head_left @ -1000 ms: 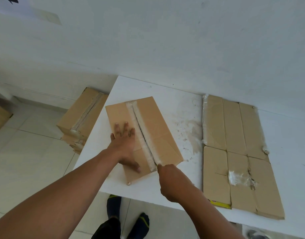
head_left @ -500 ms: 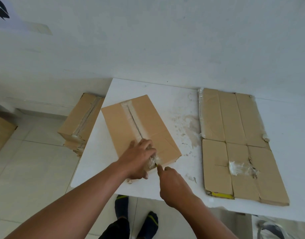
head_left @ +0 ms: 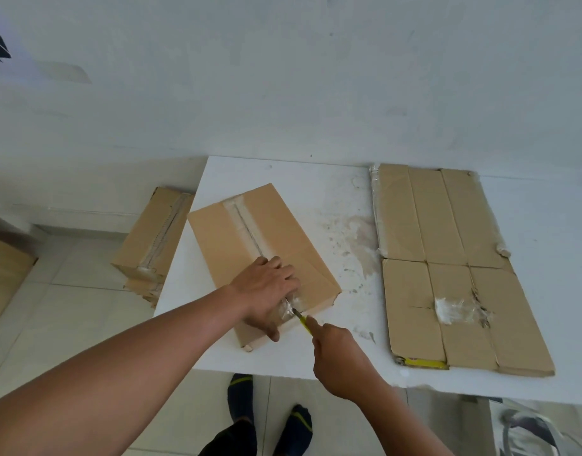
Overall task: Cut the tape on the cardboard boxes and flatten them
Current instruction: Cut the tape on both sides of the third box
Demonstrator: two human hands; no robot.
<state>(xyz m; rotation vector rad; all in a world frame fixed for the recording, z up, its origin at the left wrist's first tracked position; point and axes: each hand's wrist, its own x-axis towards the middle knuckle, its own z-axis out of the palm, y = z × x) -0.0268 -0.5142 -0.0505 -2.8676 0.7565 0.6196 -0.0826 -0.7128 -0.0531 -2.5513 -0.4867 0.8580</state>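
A closed cardboard box (head_left: 276,222) lies at an angle on the white table (head_left: 316,179), with a strip of clear tape (head_left: 246,228) along its top seam. My left hand (head_left: 266,287) rests on the box's near end, its fingers curled around crumpled loose tape (head_left: 288,307) there. My right hand (head_left: 339,357) grips a yellow cutter (head_left: 303,321). The cutter's blade tip touches the crumpled tape at the box's near edge. To the right lies a flattened cardboard box (head_left: 447,258) with a patch of torn tape on it.
A taped cardboard box (head_left: 151,238) stands on the tiled floor left of the table, and another box (head_left: 3,278) shows at the far left edge. My feet (head_left: 240,399) are under the table's near edge. The wall runs close behind the table.
My left hand slid from lying flat on the box top down to its near end and curled around the loose tape. My right hand drew back slightly, exposing the yellow cutter.
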